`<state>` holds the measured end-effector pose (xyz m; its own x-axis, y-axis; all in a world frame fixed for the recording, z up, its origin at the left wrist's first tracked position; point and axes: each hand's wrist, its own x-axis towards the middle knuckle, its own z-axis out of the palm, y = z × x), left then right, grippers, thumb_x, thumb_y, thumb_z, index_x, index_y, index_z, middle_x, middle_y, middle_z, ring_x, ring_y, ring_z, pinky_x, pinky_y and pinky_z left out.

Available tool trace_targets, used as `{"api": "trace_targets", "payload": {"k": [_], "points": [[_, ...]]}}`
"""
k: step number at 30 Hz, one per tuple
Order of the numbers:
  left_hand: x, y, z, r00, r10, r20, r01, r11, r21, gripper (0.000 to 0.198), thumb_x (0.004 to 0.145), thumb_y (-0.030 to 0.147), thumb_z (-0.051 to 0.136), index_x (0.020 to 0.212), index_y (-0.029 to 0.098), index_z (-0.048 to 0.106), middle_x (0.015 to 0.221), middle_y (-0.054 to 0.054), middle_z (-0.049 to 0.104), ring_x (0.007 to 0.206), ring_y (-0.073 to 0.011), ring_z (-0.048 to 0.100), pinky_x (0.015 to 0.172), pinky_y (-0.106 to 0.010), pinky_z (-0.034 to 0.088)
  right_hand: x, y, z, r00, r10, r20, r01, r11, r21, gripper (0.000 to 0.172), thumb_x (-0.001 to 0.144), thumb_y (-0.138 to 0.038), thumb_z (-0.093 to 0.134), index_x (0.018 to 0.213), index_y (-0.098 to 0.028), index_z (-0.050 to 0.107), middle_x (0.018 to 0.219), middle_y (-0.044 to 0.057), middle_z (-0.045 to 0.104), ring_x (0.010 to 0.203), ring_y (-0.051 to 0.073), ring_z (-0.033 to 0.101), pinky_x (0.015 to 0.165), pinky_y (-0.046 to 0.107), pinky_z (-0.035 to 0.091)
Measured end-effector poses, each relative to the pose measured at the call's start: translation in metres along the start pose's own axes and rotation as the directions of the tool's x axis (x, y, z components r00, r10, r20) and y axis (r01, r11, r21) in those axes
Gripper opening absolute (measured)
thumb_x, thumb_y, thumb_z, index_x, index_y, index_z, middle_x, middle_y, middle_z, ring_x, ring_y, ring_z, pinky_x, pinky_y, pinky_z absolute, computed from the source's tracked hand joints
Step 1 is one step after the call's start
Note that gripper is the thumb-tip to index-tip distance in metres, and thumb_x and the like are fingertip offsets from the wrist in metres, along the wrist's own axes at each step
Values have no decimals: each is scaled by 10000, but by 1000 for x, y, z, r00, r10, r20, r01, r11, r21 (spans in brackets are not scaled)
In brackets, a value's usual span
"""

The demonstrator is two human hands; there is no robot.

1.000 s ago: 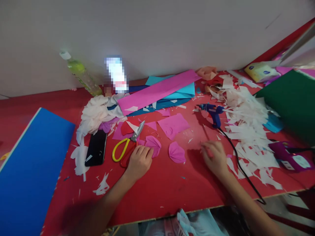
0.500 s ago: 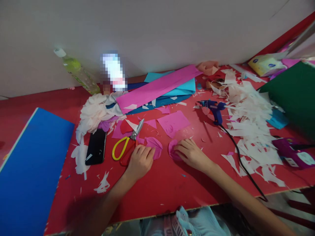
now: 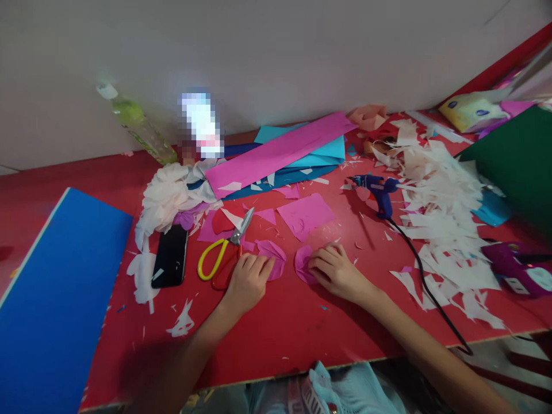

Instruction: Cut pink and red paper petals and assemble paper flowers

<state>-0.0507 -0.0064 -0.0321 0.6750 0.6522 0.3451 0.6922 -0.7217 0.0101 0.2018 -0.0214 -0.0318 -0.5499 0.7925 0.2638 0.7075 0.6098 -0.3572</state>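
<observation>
pink paper petal, rounded, creased

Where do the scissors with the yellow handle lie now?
In the head view the scissors lie on the red table left of centre, between the black phone and the left hand, blades pointing toward the wall.

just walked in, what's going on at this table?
A person is at a red table littered with paper scraps. Their left hand rests on a pink paper petal beside the scissors. The right hand has its fingers on a second pink petal. A blue glue gun lies untouched behind.
</observation>
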Motion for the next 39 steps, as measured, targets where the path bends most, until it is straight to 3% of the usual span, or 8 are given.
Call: {"api": "trace_targets", "payload": {"k": [8, 15, 28, 32, 35, 39], "points": [[-1, 1, 1, 1000, -6, 25, 6, 1000, 1, 341, 795, 59, 398, 1045, 139, 616, 859, -88, 603, 765, -200, 477, 769, -364, 419, 14, -4, 4, 996, -8, -87, 7, 1000, -12, 111, 861, -129, 472, 853, -194, 562, 860, 46, 639, 817, 175, 515, 840, 364, 313], [0, 1, 1, 999, -13, 40, 14, 1000, -10, 362, 794, 56, 382, 1053, 154, 614, 867, -89, 600, 778, -197, 495, 777, -375, 418, 23, -4, 15, 997, 0, -72, -1, 1000, -17, 107, 849, -125, 483, 827, -188, 566, 812, 41, 622, 796, 170, 511, 814, 346, 321], [0, 0, -2, 1000, -17, 10, 17, 1000, -5, 352, 784, 69, 423, 1062, 152, 622, 912, -98, 612, 817, -204, 499, 819, -387, 405, 26, -8, 15, 998, 21, -54, -25, 997, -73, 87, 829, -137, 498, 807, -184, 568, 771, 41, 604, 770, 178, 497, 773, 341, 308], [0, -17, -18, 985, -171, -12, 171, 981, 94, 314, 814, 136, 463, 1094, 155, 604, 943, -103, 624, 850, -223, 529, 795, -394, 402, 24, -10, 13, 995, 70, -68, -73, 996, -48, 62, 820, -171, 507, 829, -184, 566, 802, 48, 614, 790, 188, 508, 790, 362, 297], [-6, -33, -29, 922, -388, 15, 373, 896, 243, 252, 843, 235, 469, 1039, 138, 594, 942, -119, 621, 871, -259, 551, 742, -390, 419, 23, -10, 8, 982, 137, -130, -138, 990, 3, 68, 821, -206, 505, 854, -188, 562, 870, 66, 622, 805, 200, 506, 778, 375, 300], [-14, -43, -28, 856, -499, 134, 433, 835, 338, 326, 850, 280, 470, 1128, 114, 510, 912, -116, 603, 828, -244, 589, 666, -324, 444, 20, -3, 1, 946, 221, -239, -206, 975, 85, 76, 841, -203, 472, 820, -194, 545, 845, 60, 611, 802, 200, 516, 746, 373, 310]]}}
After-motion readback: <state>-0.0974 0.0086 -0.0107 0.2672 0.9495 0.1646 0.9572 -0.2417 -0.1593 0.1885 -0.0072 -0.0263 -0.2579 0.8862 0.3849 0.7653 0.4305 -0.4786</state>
